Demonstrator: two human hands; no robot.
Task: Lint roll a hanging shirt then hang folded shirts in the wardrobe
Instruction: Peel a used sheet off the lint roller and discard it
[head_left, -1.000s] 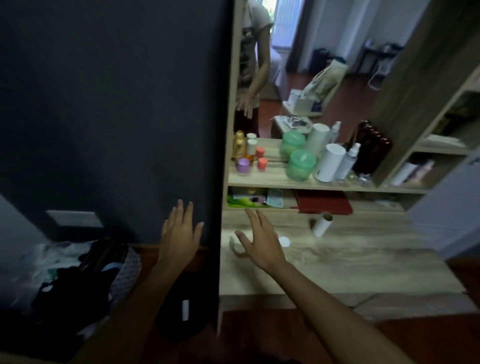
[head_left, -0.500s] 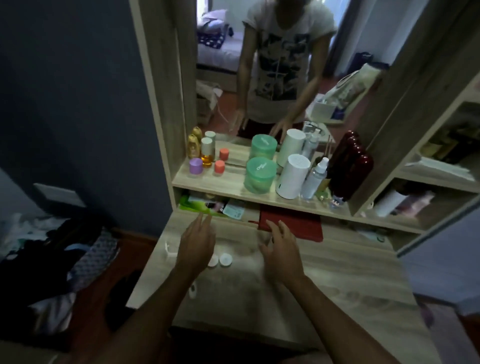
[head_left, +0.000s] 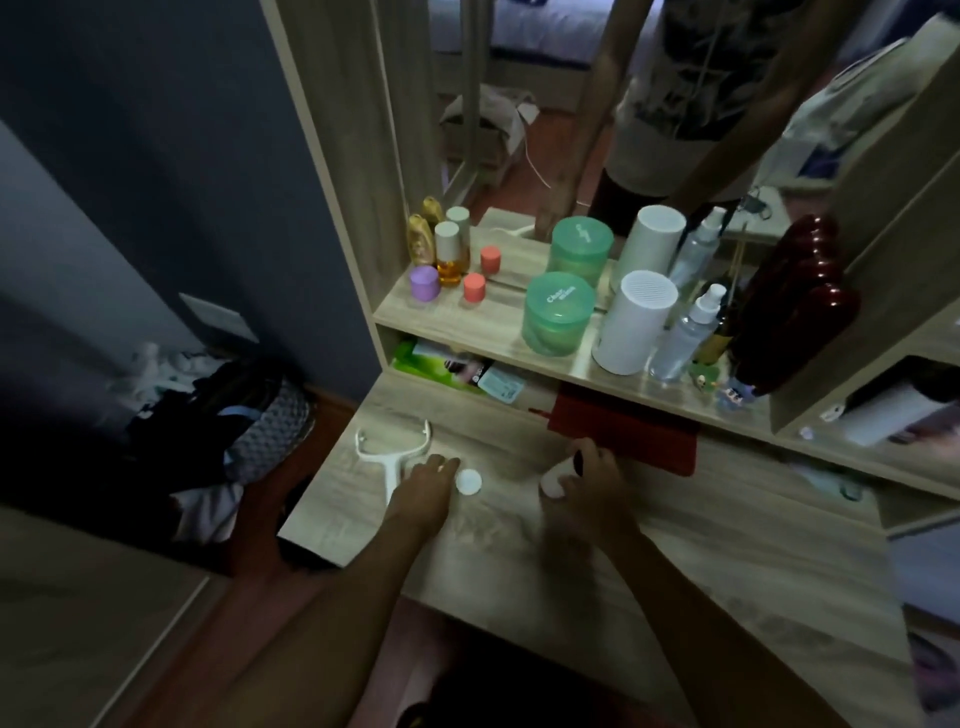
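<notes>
A white fork-shaped lint roller handle (head_left: 387, 457) lies on the wooden dressing table (head_left: 675, 545) near its left edge. My left hand (head_left: 422, 493) reaches over the handle's stem, fingertips touching the tabletop beside a small round white cap (head_left: 468, 481). To the right, the fingers of my right hand (head_left: 592, 493) are curled round a white lint roll (head_left: 551, 482) that rests on the table. No shirt or wardrobe is in view.
The shelf above holds green jars (head_left: 558, 312), a white cylinder (head_left: 631, 327), a spray bottle (head_left: 685, 338), small bottles (head_left: 449, 254) and a dark red object (head_left: 795, 322). A red pouch (head_left: 623, 431) lies under it. A basket of clothes (head_left: 218, 415) stands on the floor at left.
The view swung from the dark wall to the dressing table. Both hands moved onto the tabletop; my right hand closed round the white roll and my left reached the roller handle.
</notes>
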